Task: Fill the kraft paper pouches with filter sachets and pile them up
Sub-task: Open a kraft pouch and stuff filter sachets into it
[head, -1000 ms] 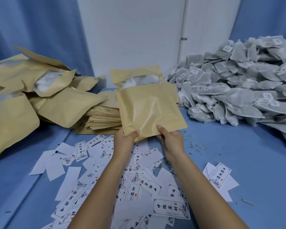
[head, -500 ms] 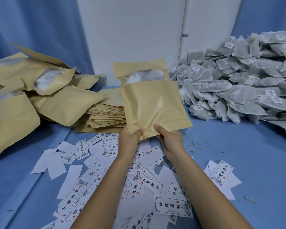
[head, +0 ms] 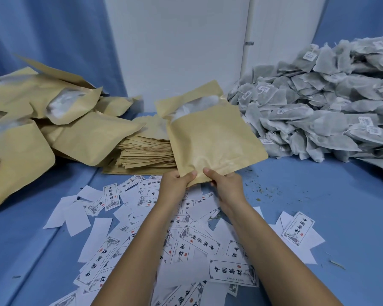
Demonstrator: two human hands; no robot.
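Both hands grip the bottom edge of one kraft paper pouch (head: pixel 210 142), which stands up in the middle of the view, tilted left, with white filter sachets showing in its open mouth. My left hand (head: pixel 177 184) pinches the lower left part of that edge and my right hand (head: pixel 226 184) the lower right. A large heap of grey filter sachets (head: pixel 323 102) lies at the right. Filled kraft pouches (head: pixel 53 129) are piled at the left. A flat stack of empty pouches (head: pixel 146 151) sits behind the held pouch.
Printed paper labels (head: pixel 186 239) are scattered over the blue cloth surface (head: pixel 318 206) under my forearms. Small dry crumbs lie to the right of my hands. A white wall panel and blue curtains close off the back.
The held pouch has tipped its top to the left and sits lower in the view. Both hands keep the same grip on its bottom edge.
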